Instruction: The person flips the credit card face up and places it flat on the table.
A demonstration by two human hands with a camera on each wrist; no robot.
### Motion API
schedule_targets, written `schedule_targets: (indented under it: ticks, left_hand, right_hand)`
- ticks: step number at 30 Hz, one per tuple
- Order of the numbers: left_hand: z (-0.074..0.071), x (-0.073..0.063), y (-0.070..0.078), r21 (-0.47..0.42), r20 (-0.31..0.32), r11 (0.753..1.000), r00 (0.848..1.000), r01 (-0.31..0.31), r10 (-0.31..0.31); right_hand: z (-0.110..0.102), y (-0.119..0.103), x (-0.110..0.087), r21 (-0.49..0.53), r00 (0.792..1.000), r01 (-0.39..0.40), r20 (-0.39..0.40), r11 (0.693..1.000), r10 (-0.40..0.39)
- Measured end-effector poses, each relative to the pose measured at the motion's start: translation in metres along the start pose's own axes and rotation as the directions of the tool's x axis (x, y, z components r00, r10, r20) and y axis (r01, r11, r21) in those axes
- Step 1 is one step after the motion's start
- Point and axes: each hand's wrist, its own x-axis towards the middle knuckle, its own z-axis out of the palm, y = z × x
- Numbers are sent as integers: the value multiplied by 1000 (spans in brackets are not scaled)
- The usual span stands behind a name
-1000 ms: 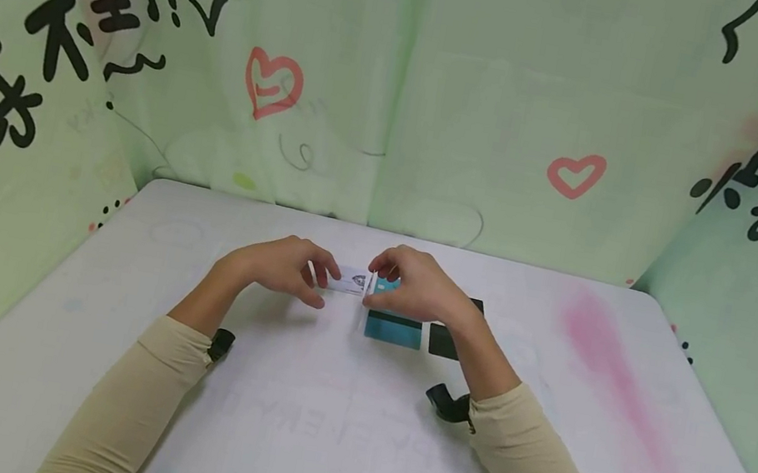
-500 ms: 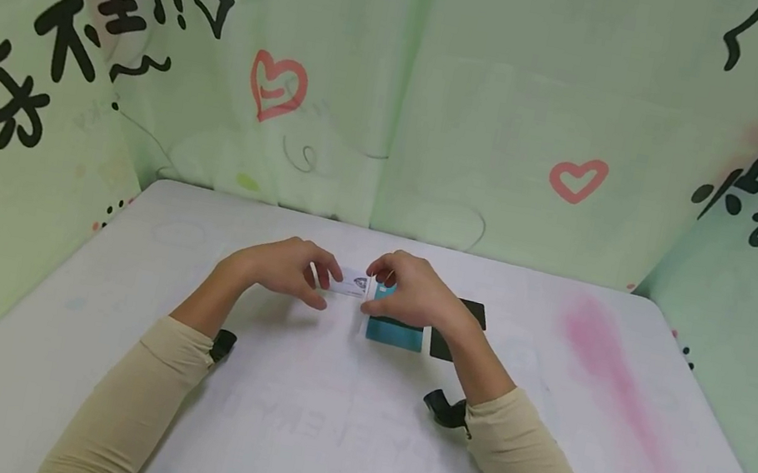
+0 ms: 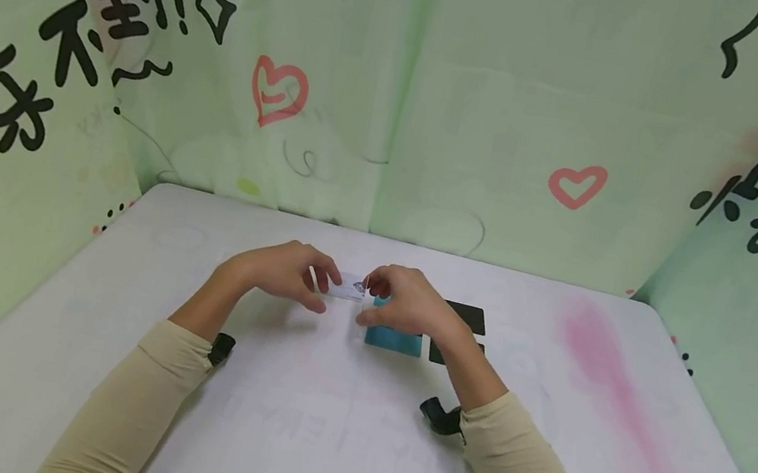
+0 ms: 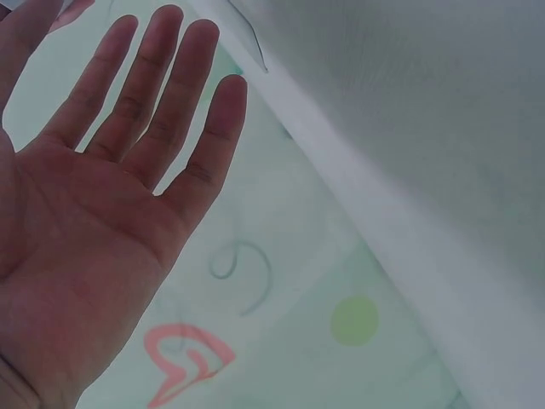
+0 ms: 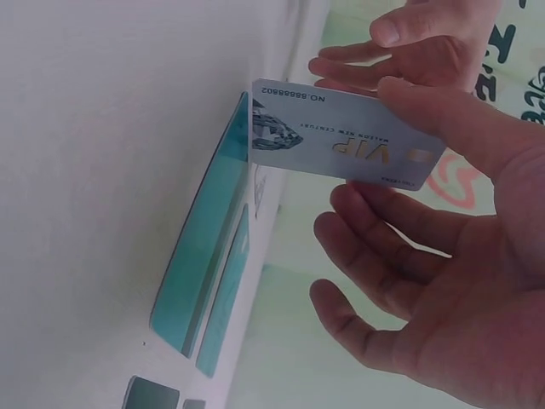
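Observation:
My right hand (image 3: 409,301) pinches a silver VIP card (image 5: 332,141) between thumb and fingers. The right wrist view shows its diamond picture and the card held on its edge just above the table; whether it touches is unclear. Facing it, my left hand (image 3: 284,273) has loosely bent fingers around nothing. In the left wrist view, its palm and spread fingers show bare. Between the hands in the head view is a pale card with a diamond print (image 3: 346,286). Teal cards (image 3: 393,341) lie under and beside the right hand, partly hidden by it.
Black cards (image 3: 468,317) lie right of the teal ones, partly behind the right forearm. The white table (image 3: 282,439) bears a pink smear on its right. Green cloth walls (image 3: 493,104) with drawings and writing stand around its back and sides.
My right hand has come down slightly toward me, covering more of the teal cards. The left hand stays nearly still. The head view has tilted a little.

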Motion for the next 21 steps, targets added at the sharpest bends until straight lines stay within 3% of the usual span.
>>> schedule_targets:
  ticks: [12, 21]
  left_hand:
    - [10, 1, -1, -22, 7, 1000, 1000, -15, 15]
    - [4, 0, 1, 1, -5, 1000, 1000, -22, 22]
  right_hand:
    - [16, 9, 2, -24, 1000, -30, 7, 999, 31]
    - [15, 7, 7, -61, 1000, -10, -8, 998, 10]
